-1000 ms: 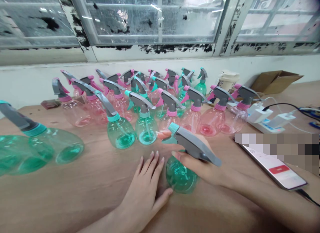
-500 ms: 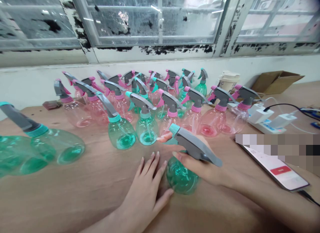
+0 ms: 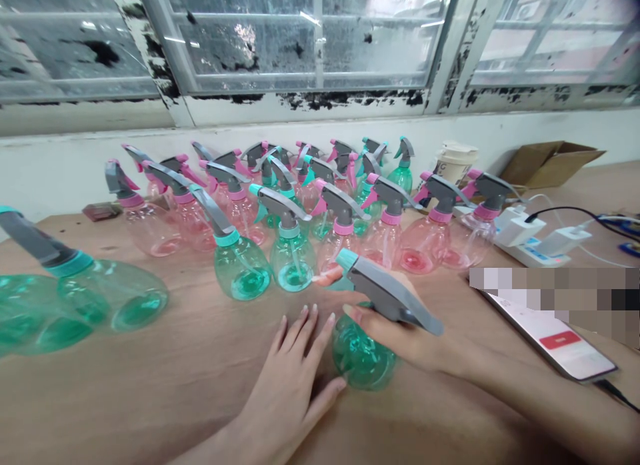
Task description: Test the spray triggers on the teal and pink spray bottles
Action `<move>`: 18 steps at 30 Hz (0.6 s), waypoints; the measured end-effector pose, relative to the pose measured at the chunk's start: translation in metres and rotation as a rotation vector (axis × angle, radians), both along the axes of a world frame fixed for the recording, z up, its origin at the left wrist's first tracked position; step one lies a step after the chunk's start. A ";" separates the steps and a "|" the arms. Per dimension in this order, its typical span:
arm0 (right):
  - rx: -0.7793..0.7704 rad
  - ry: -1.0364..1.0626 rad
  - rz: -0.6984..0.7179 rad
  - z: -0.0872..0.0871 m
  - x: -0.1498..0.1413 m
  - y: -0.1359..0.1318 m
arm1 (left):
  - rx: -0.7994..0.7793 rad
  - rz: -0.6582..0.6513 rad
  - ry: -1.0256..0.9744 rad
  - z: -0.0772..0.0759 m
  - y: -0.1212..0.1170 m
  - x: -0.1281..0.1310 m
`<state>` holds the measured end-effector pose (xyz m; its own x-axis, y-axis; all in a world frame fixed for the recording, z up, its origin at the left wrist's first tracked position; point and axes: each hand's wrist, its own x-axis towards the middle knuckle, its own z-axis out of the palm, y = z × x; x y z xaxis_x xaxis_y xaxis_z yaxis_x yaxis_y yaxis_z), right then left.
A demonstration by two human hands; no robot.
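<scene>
- The left hand (image 3: pixel 297 372) lies palm down on the wooden table (image 3: pixel 145 405), open and empty, fingers spread; its thumb reaches the base of the green spray bottle (image 3: pixel 363 362), though whether it touches is hard to tell.
- The right hand (image 3: pixel 400 328) grips that bottle around its neck, below the grey sprayer head (image 3: pixel 393 292) with its teal nozzle; the bottle is in front of the person, just right of the left hand.
- To the right, near the right forearm, lies a phone (image 3: pixel 560 342), its screen lit; at the left edge are other green bottles (image 3: pixel 133 298), partly cut off.
- Farther on, two green bottles and four pink bottles (image 3: pixel 425 245) form a front row, with more of both colours crowded behind.
- Right of them sits a power strip (image 3: pixel 543 255) with white plugs.
- Beyond are a lidded cup (image 3: pixel 456 162), an open cardboard box (image 3: pixel 545 165) and the windows (image 3: pixel 280 42).
</scene>
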<state>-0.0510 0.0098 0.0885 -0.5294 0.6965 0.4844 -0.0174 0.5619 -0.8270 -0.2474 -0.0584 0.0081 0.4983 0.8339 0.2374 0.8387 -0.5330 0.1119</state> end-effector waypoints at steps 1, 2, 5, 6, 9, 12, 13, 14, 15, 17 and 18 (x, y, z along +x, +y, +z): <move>0.005 -0.004 0.005 -0.001 0.001 0.000 | 0.006 -0.003 -0.002 0.000 0.000 0.000; 0.009 -0.005 0.011 -0.002 0.001 0.001 | 0.014 -0.007 -0.004 -0.001 0.000 0.000; 0.012 0.015 0.030 -0.002 0.001 0.001 | 0.029 -0.011 -0.019 -0.002 0.001 0.000; 0.007 0.027 0.039 -0.001 0.001 0.001 | 0.027 -0.009 -0.029 -0.002 0.001 0.000; -0.003 0.062 0.040 -0.002 0.001 0.000 | 0.002 -0.015 -0.078 0.000 0.001 0.000; -0.006 0.073 0.012 -0.002 0.002 -0.002 | -0.022 -0.039 -0.137 0.005 -0.001 0.001; -0.014 0.077 0.010 -0.002 0.002 -0.004 | -0.022 -0.048 -0.154 0.006 -0.002 0.002; -0.027 0.083 0.017 -0.002 0.002 -0.005 | -0.023 -0.058 -0.169 0.008 -0.002 0.002; -0.038 0.089 0.030 -0.003 0.003 -0.006 | -0.024 -0.072 -0.184 0.009 -0.003 0.002; -0.054 0.090 0.064 -0.003 0.003 -0.009 | -0.034 -0.101 -0.213 0.010 -0.004 0.001; -0.054 0.086 0.079 -0.003 0.003 -0.010 | -0.043 -0.112 -0.230 0.010 -0.004 0.001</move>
